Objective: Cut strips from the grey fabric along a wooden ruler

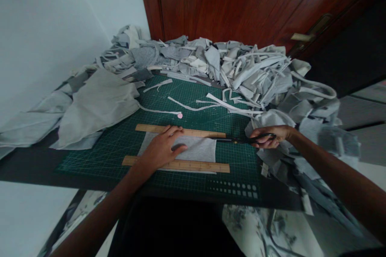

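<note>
A piece of grey fabric (199, 149) lies flat on the green cutting mat (99, 160), between two wooden rulers. My left hand (163, 146) rests on the fabric with its fingers stretched out, their tips on the upper ruler (205, 133). The lower ruler (196, 165) passes across the fabric beneath my left wrist. My right hand (269, 137) is closed round the handles of black scissors (235, 140). The scissor blades point left and reach the fabric's upper right edge, just below the upper ruler. How far they are parted I cannot tell.
Heaped grey and white fabric scraps (211, 56) line the back and right of the table. A large pale cloth (96, 104) lies at the left. Thin cut strips (193, 108) and a small pink disc (180, 115) are beyond the rulers. Behind stands a wooden door (226, 4).
</note>
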{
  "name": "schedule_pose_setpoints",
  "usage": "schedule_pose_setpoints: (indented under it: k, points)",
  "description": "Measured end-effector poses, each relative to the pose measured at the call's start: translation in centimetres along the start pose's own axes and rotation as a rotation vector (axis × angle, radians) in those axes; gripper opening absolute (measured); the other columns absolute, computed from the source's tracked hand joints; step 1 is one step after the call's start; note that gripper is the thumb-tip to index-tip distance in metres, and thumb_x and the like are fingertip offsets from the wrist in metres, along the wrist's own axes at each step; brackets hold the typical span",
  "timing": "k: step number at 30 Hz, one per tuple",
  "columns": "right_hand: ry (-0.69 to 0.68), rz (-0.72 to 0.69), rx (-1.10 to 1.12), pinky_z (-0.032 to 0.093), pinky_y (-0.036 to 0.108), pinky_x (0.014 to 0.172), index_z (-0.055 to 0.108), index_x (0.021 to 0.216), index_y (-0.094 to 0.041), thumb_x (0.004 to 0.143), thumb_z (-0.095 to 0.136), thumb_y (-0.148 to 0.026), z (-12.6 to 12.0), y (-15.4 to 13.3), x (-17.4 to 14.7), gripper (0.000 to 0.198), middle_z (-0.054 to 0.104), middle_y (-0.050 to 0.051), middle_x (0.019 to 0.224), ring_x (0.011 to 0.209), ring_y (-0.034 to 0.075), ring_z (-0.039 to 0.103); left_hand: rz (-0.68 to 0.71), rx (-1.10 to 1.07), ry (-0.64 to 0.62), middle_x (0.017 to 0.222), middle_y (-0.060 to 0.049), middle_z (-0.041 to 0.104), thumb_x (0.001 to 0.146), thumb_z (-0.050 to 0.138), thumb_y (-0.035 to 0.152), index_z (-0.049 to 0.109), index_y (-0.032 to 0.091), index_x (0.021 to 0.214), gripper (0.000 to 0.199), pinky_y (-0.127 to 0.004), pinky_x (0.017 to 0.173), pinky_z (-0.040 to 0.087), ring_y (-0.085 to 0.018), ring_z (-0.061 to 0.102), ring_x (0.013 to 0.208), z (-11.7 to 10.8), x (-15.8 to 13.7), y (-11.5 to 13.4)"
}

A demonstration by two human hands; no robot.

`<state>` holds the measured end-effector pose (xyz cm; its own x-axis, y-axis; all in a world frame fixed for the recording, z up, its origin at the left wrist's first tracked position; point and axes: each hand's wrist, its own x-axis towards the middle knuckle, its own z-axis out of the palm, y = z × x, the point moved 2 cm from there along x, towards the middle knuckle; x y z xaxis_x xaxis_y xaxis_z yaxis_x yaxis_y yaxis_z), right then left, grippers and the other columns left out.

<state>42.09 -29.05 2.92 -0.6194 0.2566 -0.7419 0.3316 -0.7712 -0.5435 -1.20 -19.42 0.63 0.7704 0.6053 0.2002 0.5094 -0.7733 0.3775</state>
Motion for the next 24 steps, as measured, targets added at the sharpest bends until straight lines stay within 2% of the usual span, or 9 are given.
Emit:
schedule_pose_setpoints:
  k: [6, 11, 14, 19, 24]
  points:
    - [0.030, 0.033, 0.013, 0.015, 0.016, 0.029, 0.059, 0.089, -0.020, 0.089, 0.065, -0.063, 0.24, 0.08, -0.01, 0.043, 0.028, -0.011, 0.051, 0.037, 0.005, 0.014, 0.001, 0.001, -0.002, 0.139, -0.010, 0.065, 0.103, 0.061, 0.049, 0.061, 0.019, 0.136, 0.045, -0.050, 0.121, 0.044, -0.031, 0.056, 0.135, 0.11, -0.01, -0.03]
    - [0.068, 0.037, 0.031, 0.009, 0.020, 0.030, 0.060, 0.084, -0.023, 0.086, 0.069, -0.062, 0.74, 0.03, -0.03, 0.040, 0.025, -0.009, 0.053, 0.039, 0.005, 0.011, -0.002, -0.010, 0.007, 0.139, -0.010, 0.066, 0.103, 0.061, 0.049, 0.061, 0.019, 0.137, 0.045, -0.049, 0.118, 0.047, -0.031, 0.056, 0.135, 0.06, -0.06, -0.01]
    - [0.052, 0.045, 0.049, 0.010, 0.019, 0.031, 0.058, 0.084, -0.022, 0.088, 0.067, -0.060, 0.70, 0.06, -0.04, 0.040, 0.027, -0.009, 0.054, 0.039, 0.005, 0.011, 0.007, 0.001, 0.012, 0.138, -0.011, 0.066, 0.104, 0.061, 0.049, 0.061, 0.018, 0.136, 0.045, -0.049, 0.119, 0.046, -0.031, 0.057, 0.134, 0.03, -0.07, 0.00]
    - [0.047, 0.072, 0.064, 0.016, 0.017, 0.034, 0.058, 0.090, -0.017, 0.082, 0.074, -0.054, 0.55, 0.01, -0.06, 0.041, 0.034, -0.010, 0.057, 0.041, 0.003, 0.018, 0.017, -0.001, 0.023, 0.138, -0.011, 0.066, 0.103, 0.062, 0.049, 0.062, 0.017, 0.135, 0.045, -0.047, 0.119, 0.046, -0.030, 0.057, 0.134, 0.08, -0.13, -0.03]
    - [0.025, 0.088, 0.082, 0.014, 0.017, 0.036, 0.059, 0.090, -0.015, 0.083, 0.074, -0.051, 0.89, -0.72, -0.10, 0.039, 0.033, -0.010, 0.056, 0.042, 0.003, 0.017, 0.010, 0.005, 0.027, 0.137, -0.010, 0.066, 0.103, 0.061, 0.049, 0.062, 0.018, 0.134, 0.043, -0.048, 0.117, 0.048, -0.030, 0.058, 0.133, 0.10, -0.14, 0.01]
